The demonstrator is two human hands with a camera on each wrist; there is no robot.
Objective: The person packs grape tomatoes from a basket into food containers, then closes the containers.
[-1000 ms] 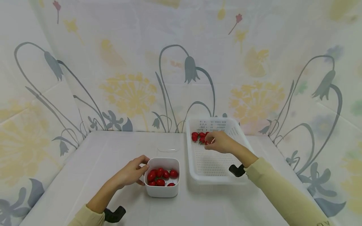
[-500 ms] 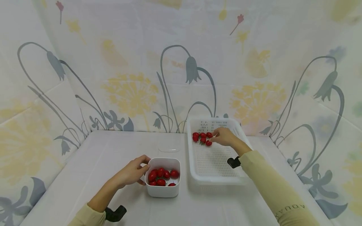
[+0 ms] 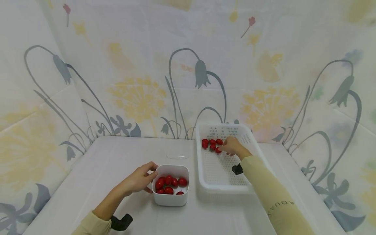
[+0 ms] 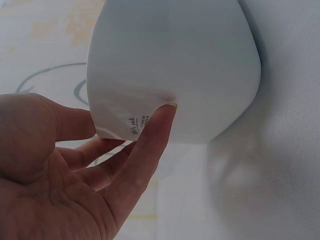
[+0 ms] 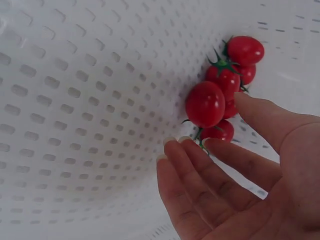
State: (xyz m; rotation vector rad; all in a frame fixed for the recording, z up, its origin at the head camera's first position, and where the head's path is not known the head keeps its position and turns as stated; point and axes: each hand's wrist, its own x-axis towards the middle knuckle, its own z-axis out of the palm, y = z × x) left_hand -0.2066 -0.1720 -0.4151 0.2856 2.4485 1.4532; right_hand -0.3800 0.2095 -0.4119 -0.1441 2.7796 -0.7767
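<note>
A white square-cornered box [image 3: 171,199] stands on the table with several small red tomatoes [image 3: 168,190] inside. My left hand [image 3: 140,179] holds the box at its left side, thumb and fingers spread around the wall; in the left wrist view a fingertip [image 4: 167,112] presses the outer face. To the right, a white perforated basket [image 3: 218,173] holds more cherry tomatoes [image 3: 212,147] clustered at its back left, some with green stems. My right hand [image 3: 232,147] reaches down inside this basket. Its fingers [image 5: 200,172] and thumb are parted beside the nearest tomato [image 5: 205,105], gripping nothing.
A thin clear piece [image 3: 177,156] lies on the white table [image 3: 126,150] behind the box. The basket's raised rim [image 3: 199,163] stands a short way right of the box. A flower-printed cloth [image 3: 141,65] hangs behind and along both sides.
My right hand drew back rightward, uncovering the tomatoes, then came close beside the nearest one. My left hand stays at the box. The head view has shifted slightly.
</note>
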